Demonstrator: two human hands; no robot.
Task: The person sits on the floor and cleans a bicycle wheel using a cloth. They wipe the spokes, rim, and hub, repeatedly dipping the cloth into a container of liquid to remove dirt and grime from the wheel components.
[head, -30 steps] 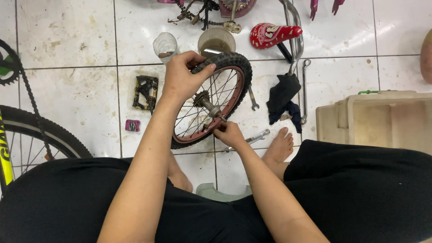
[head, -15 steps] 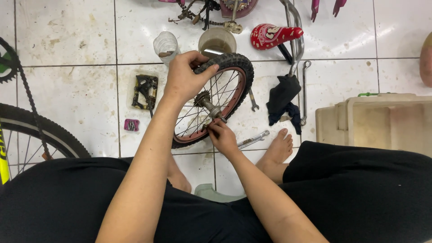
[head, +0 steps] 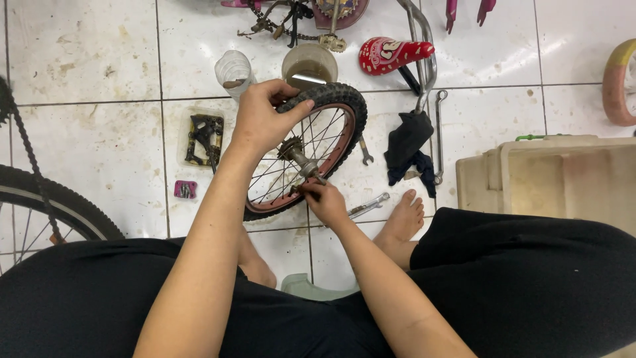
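Note:
A small bicycle wheel (head: 331,132) with a black knobby tyre, a red rim and thin spokes stands upright on the tiled floor between my knees. My left hand (head: 262,119) grips the tyre at its top. My right hand (head: 324,201) pinches the end of the wheel's axle (head: 301,159) near the hub, fingers closed around it. Whether a small tool is in those fingers is hidden.
Beyond the wheel stand a clear plastic cup (head: 233,71) and a round tub (head: 309,65). A red saddle (head: 391,54), black rag (head: 407,142), spanners (head: 368,205), a tray of parts (head: 202,139) and a beige box (head: 550,176) lie around. A bigger wheel (head: 46,205) is left.
My right hand has stayed at the axle, shifting slightly along it. My left hand keeps its hold on the tyre, and the wheel has barely moved.

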